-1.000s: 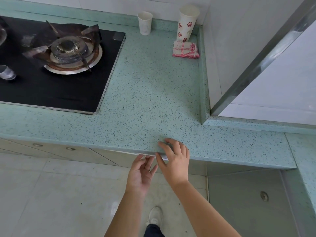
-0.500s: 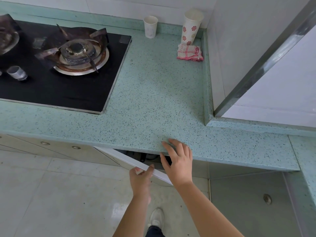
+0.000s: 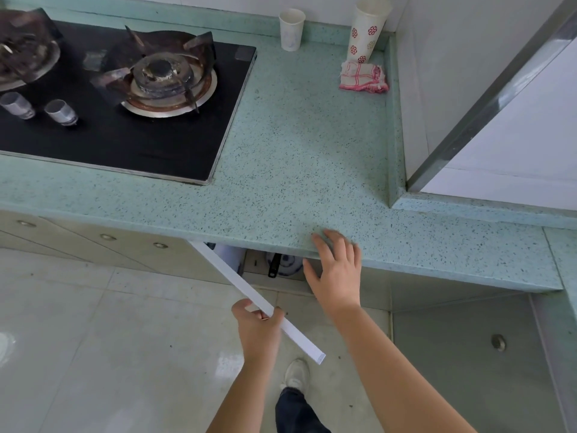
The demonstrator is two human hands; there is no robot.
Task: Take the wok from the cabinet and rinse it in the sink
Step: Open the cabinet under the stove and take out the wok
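Under the desk's [image 3: 296, 170] front edge, inside the opened cabinet, a black handle [image 3: 274, 265] pokes out over something round with a blue-and-white pattern [image 3: 288, 264]; whether that handle belongs to the wok cannot be told, since the rest is hidden in shadow beneath the overhang. A white cylindrical object [image 3: 229, 256] stands just to its left in the same compartment.

The cabinet door [image 3: 249, 296] is swung outward over the floor, seen edge-on as a long white strip. The left hand [image 3: 257, 325] has its grip clenched on that top edge, fingers curled over it near the middle. The right hand [image 3: 335, 271] is released, fingers spread, fingertips resting on the lip of the speckled green desk directly above the opening, holding nothing.

Farther back on the desk, a black glass gas hob [image 3: 150, 142] carries a rusty burner [image 3: 168, 78] and two silver knobs [image 3: 61, 111]. At the back wall stand a small white paper cup [image 3: 291, 29] and a taller paper cup with red flower prints [image 3: 367, 29]; a red-and-white checked cloth [image 3: 363, 77] lies crumpled just in front of the taller cup. Below, a white shoe [image 3: 296, 375] rests on the pale tiled floor [image 3: 93, 339].
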